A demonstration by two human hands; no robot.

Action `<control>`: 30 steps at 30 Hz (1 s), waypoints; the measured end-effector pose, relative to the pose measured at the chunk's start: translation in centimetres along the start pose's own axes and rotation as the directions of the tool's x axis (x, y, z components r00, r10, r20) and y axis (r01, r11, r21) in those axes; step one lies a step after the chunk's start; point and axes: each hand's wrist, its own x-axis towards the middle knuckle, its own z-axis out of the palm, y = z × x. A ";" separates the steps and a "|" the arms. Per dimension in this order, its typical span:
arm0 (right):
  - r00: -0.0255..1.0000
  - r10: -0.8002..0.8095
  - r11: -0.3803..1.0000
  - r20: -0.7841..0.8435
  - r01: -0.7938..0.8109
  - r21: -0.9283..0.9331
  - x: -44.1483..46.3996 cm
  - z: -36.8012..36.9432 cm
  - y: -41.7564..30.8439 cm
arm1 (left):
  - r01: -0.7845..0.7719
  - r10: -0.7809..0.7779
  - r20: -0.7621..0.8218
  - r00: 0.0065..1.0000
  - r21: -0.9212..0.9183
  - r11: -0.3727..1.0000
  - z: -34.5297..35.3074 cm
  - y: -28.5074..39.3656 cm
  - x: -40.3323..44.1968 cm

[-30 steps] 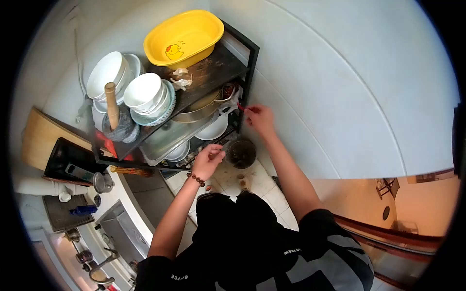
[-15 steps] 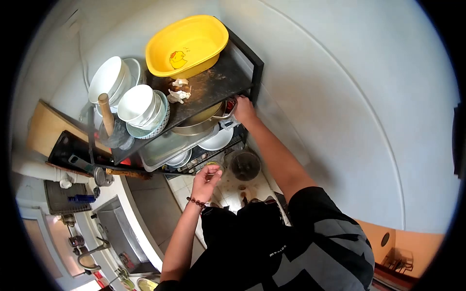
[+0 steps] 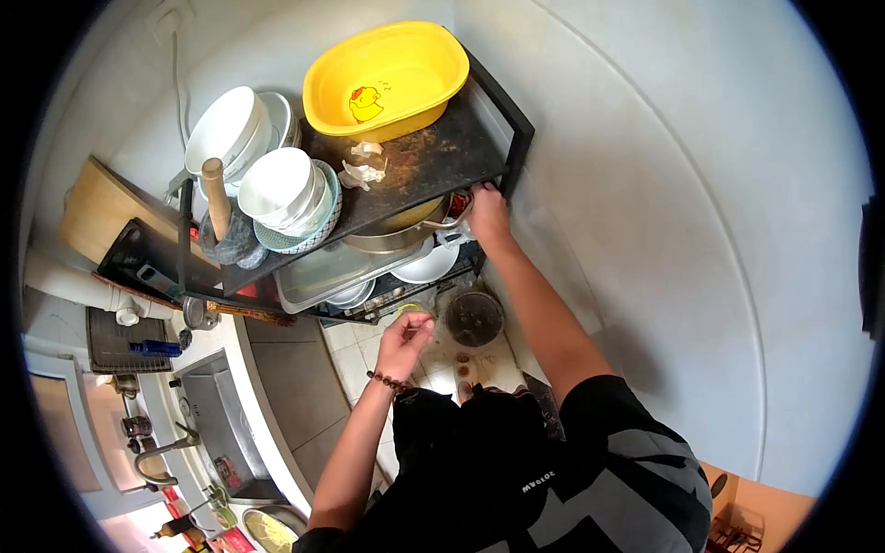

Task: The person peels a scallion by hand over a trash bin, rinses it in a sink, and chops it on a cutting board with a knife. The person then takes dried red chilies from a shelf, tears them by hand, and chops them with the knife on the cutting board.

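Note:
My right hand (image 3: 489,214) reaches under the top board of the black rack (image 3: 433,152), at its right end. Its fingertips are hidden beside a red packet (image 3: 458,204) and the rim of a metal pan (image 3: 396,241); whether they grip anything does not show. Below the rack's front edge, my left hand (image 3: 404,343) is held in the air with fingers curled toward the thumb. Anything inside those fingers is too small or hidden to name. A beaded bracelet (image 3: 389,380) circles the left wrist.
On the rack's top stand a yellow basin (image 3: 387,83), white bowls (image 3: 277,184), garlic-like peels (image 3: 361,173) and a mortar (image 3: 230,241) with a wooden pestle (image 3: 217,198). Lower are a tray (image 3: 323,276) and a white bowl (image 3: 429,265). A dark bin (image 3: 474,319) and sink (image 3: 221,415) are nearby.
The view has shifted, so the rack and both hands appear a little further right. My right hand stays at the same end of the rack; my left hand's fingers look slightly more curled.

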 end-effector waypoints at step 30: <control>0.941 0.238 0.343 0.242 -0.314 0.885 -17.6 -14.3 -4.5 | -0.335 0.369 0.101 0.924 -0.252 0.908 8.5 6.8 2.8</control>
